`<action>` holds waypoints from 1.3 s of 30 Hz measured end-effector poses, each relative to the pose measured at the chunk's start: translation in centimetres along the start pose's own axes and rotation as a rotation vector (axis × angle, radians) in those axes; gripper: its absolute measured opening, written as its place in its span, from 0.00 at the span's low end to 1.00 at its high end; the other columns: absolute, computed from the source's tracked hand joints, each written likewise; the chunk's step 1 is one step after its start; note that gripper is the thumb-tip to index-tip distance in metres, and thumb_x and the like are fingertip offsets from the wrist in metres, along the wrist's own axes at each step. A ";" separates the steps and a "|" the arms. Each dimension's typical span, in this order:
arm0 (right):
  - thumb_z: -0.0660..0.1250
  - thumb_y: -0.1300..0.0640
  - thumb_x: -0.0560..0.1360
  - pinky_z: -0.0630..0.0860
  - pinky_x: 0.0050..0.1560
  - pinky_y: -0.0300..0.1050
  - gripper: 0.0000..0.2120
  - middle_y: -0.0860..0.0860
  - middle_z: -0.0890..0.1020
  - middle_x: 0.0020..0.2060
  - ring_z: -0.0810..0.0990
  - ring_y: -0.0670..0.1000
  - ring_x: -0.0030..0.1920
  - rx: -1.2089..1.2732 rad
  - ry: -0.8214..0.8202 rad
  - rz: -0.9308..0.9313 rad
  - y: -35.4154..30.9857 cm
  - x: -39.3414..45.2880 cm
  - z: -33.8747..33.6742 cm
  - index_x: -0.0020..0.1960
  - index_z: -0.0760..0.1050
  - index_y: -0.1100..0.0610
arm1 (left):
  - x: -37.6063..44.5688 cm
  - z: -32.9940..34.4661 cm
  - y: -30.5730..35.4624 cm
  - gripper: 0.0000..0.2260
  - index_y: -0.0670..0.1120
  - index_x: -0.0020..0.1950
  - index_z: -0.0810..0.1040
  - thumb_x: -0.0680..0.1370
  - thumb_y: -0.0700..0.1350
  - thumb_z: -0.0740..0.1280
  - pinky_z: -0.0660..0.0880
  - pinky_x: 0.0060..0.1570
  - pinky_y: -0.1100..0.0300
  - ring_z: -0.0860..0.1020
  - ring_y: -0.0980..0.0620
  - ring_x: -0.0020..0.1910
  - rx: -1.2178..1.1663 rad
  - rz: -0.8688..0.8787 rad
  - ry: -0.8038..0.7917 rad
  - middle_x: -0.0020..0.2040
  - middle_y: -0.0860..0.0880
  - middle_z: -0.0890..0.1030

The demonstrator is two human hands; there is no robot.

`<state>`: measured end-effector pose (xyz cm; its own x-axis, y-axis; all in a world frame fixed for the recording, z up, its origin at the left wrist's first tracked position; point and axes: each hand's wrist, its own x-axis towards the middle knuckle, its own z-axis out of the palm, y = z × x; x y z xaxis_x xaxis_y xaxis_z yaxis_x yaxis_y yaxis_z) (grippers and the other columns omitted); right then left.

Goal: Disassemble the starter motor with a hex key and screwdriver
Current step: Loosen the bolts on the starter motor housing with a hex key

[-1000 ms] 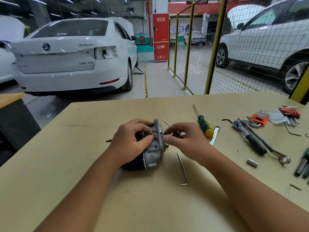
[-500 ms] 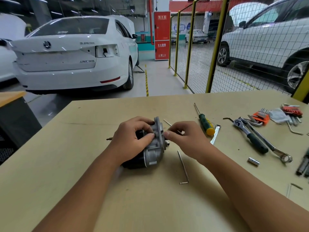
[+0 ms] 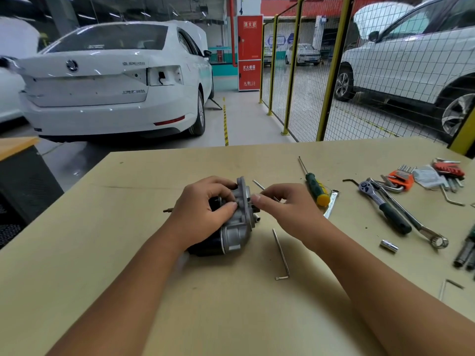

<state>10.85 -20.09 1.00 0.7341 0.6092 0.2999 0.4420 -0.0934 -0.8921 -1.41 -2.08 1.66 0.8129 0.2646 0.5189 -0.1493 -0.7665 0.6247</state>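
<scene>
The starter motor (image 3: 232,231), with a black body and a silver end housing, lies on the tan table (image 3: 102,240). My left hand (image 3: 203,209) grips it from the left side. My right hand (image 3: 285,206) pinches a thin hex key (image 3: 258,185) whose shaft pokes up and left from my fingers, its tip against the motor's silver end face. A second hex key (image 3: 281,255) lies loose on the table just right of the motor. A green-and-yellow screwdriver (image 3: 314,186) rests beyond my right hand.
At the right lie a ratchet wrench (image 3: 385,206), a combination spanner (image 3: 421,229), a small socket (image 3: 389,245), orange and red hex key sets (image 3: 401,177), and more loose keys. White cars and a yellow mesh fence stand beyond the table's far edge.
Both hands stay on the motor and the hex key; my right fingers shift slightly at the end face. The view has drifted a little.
</scene>
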 end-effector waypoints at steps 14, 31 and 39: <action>0.75 0.56 0.75 0.71 0.34 0.36 0.03 0.48 0.82 0.34 0.76 0.42 0.33 0.015 -0.019 0.011 0.1 0.2 -0.1 0.42 0.85 0.51 | 0.0 0.3 0.2 0.04 0.49 0.42 0.85 0.72 0.44 0.71 0.78 0.59 0.55 0.81 0.57 0.57 0.052 0.077 0.021 0.57 0.55 0.83; 0.77 0.55 0.72 0.69 0.35 0.42 0.04 0.53 0.80 0.34 0.72 0.45 0.33 -0.017 -0.008 -0.027 0.4 0.5 -0.5 0.40 0.84 0.51 | -0.1 0.4 0.6 0.03 0.48 0.41 0.85 0.72 0.43 0.71 0.78 0.58 0.53 0.82 0.59 0.56 0.035 0.085 0.029 0.60 0.54 0.81; 0.71 0.47 0.78 0.73 0.39 0.49 0.11 0.45 0.79 0.30 0.74 0.46 0.35 -0.234 0.001 -0.110 0.4 0.9 -0.9 0.38 0.82 0.47 | -0.1 0.3 0.6 0.04 0.49 0.41 0.85 0.73 0.39 0.73 0.78 0.58 0.54 0.82 0.59 0.55 0.034 0.076 0.034 0.60 0.55 0.81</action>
<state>12.11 -20.30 1.17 0.6753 0.6250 0.3915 0.6264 -0.2059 -0.7518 -1.40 -2.79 1.79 0.7804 0.2240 0.5838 -0.1905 -0.8042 0.5631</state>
